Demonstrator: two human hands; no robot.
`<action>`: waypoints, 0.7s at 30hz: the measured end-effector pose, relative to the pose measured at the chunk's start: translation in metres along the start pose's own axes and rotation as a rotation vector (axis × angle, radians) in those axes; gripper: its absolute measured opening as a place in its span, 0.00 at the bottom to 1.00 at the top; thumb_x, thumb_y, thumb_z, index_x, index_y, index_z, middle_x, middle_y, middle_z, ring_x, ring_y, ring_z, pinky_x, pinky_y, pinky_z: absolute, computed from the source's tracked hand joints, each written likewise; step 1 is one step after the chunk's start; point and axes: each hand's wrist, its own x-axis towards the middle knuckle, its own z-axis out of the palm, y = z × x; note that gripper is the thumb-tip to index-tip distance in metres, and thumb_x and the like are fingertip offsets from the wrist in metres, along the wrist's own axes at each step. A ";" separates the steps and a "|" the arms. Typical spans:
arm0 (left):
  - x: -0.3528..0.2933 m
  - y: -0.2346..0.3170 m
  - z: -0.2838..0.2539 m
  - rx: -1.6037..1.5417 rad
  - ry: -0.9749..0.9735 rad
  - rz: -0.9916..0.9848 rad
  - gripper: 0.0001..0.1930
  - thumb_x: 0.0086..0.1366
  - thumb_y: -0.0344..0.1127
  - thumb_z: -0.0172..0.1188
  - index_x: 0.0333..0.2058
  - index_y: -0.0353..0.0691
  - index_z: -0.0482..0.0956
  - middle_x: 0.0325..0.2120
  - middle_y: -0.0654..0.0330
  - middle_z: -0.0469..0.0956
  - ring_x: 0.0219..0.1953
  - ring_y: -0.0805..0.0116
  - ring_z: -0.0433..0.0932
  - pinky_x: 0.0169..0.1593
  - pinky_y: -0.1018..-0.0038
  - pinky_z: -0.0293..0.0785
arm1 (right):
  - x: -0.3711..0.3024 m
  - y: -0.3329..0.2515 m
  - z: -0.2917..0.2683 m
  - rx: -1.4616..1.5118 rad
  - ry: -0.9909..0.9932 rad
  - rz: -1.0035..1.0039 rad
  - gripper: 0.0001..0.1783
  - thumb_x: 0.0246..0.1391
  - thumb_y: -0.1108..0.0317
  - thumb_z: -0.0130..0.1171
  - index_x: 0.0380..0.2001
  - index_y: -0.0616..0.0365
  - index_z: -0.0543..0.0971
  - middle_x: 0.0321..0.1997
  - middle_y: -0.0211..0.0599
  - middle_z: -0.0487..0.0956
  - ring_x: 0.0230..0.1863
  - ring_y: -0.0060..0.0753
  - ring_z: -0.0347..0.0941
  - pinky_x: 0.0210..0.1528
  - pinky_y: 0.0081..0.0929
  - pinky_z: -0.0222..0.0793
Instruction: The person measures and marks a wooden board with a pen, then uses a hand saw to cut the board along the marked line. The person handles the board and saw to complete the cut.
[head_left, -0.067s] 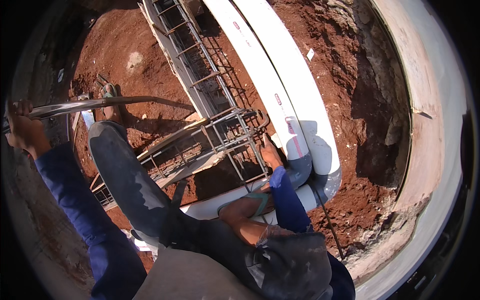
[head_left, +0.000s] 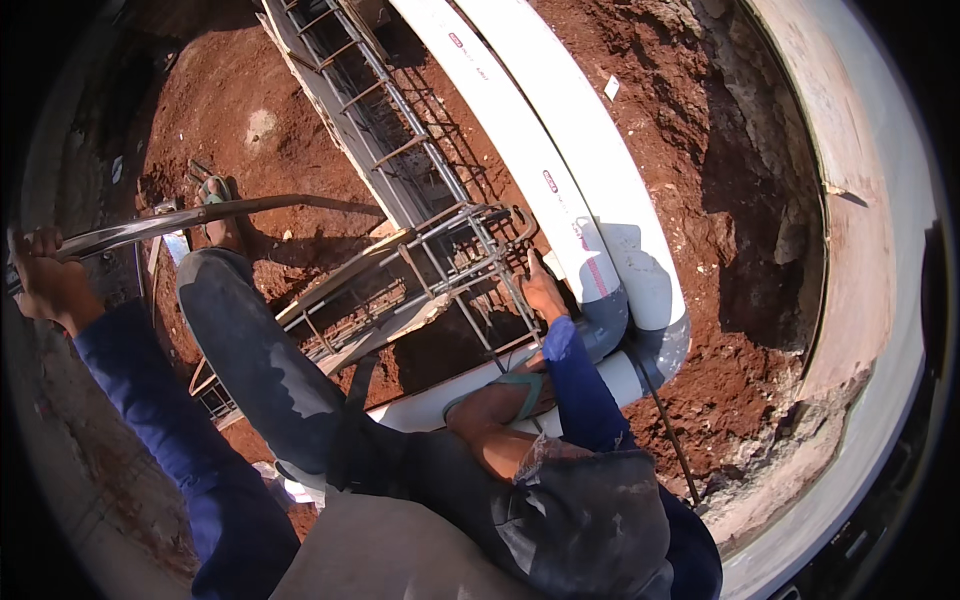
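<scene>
On the far left my left hand (head_left: 52, 288) is closed round one end of a long, dark metal bar (head_left: 150, 229). The bar reaches across to the boards beside the reinforcement. My right hand (head_left: 543, 292) is at the corner of a rebar cage (head_left: 480, 250), its index finger stretched along the steel and the others seemingly curled on a bar, partly hidden. Two large white plastic pipes (head_left: 520, 130) run beside that hand and turn at grey elbows (head_left: 603, 322). My sandalled right foot (head_left: 510, 400) rests on the lower pipe run.
Wooden form boards (head_left: 345, 130) flank the cage over red soil (head_left: 230, 100). My left foot (head_left: 218, 190) stands on the soil. A thin dark rod (head_left: 668, 430) leans by the elbows. A pale curved wall edge (head_left: 850, 230) bounds the right side.
The view has shifted slightly, so the pipe elbows and right hand sit a little lower and farther right. Both hands keep their places on the bar and the cage.
</scene>
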 end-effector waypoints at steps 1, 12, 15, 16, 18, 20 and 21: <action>0.012 0.005 -0.007 -0.070 -0.060 -0.003 0.07 0.65 0.36 0.55 0.36 0.38 0.75 0.21 0.67 0.61 0.21 0.73 0.58 0.33 0.75 0.61 | -0.003 -0.012 -0.003 -0.021 0.025 -0.001 0.46 0.58 0.51 0.59 0.73 0.53 0.51 0.71 0.52 0.63 0.70 0.52 0.60 0.69 0.36 0.59; -0.054 0.029 0.153 0.178 0.280 0.204 0.14 0.62 0.26 0.64 0.22 0.35 0.67 0.16 0.60 0.63 0.15 0.70 0.60 0.22 0.68 0.60 | 0.022 0.035 0.003 -0.239 -0.092 -0.129 0.32 0.62 0.41 0.49 0.40 0.66 0.79 0.45 0.57 0.80 0.51 0.58 0.75 0.52 0.46 0.70; -0.036 0.025 0.145 0.155 0.221 0.197 0.12 0.60 0.26 0.65 0.24 0.32 0.69 0.15 0.59 0.63 0.15 0.69 0.60 0.22 0.68 0.62 | 0.021 0.052 0.013 -0.244 -0.087 -0.198 0.23 0.59 0.55 0.52 0.42 0.67 0.79 0.48 0.55 0.80 0.51 0.54 0.76 0.51 0.44 0.71; -0.046 0.020 0.164 0.158 0.268 0.192 0.12 0.60 0.26 0.65 0.25 0.30 0.70 0.15 0.58 0.64 0.15 0.69 0.60 0.22 0.68 0.62 | 0.020 0.071 0.008 -0.355 -0.109 -0.226 0.20 0.57 0.61 0.52 0.43 0.68 0.79 0.46 0.55 0.81 0.48 0.52 0.77 0.49 0.44 0.72; -0.051 0.039 0.149 0.119 0.336 0.194 0.11 0.58 0.26 0.65 0.29 0.24 0.71 0.16 0.56 0.65 0.15 0.67 0.62 0.23 0.66 0.65 | -0.067 -0.041 -0.077 -0.089 -0.132 -0.170 0.19 0.60 0.64 0.49 0.45 0.67 0.78 0.38 0.54 0.82 0.42 0.53 0.79 0.46 0.41 0.71; -0.053 0.038 0.156 0.191 0.383 0.187 0.12 0.59 0.26 0.64 0.29 0.21 0.71 0.16 0.54 0.66 0.15 0.67 0.62 0.23 0.66 0.66 | -0.116 -0.039 -0.102 0.188 0.123 -0.308 0.18 0.59 0.66 0.49 0.46 0.67 0.78 0.36 0.56 0.81 0.39 0.57 0.78 0.45 0.43 0.72; -0.054 0.035 0.159 0.227 0.409 0.179 0.13 0.59 0.27 0.64 0.29 0.20 0.71 0.16 0.54 0.66 0.15 0.66 0.62 0.24 0.65 0.66 | -0.143 -0.047 -0.114 0.286 0.234 -0.271 0.18 0.58 0.67 0.49 0.45 0.67 0.78 0.36 0.58 0.80 0.39 0.60 0.77 0.46 0.45 0.73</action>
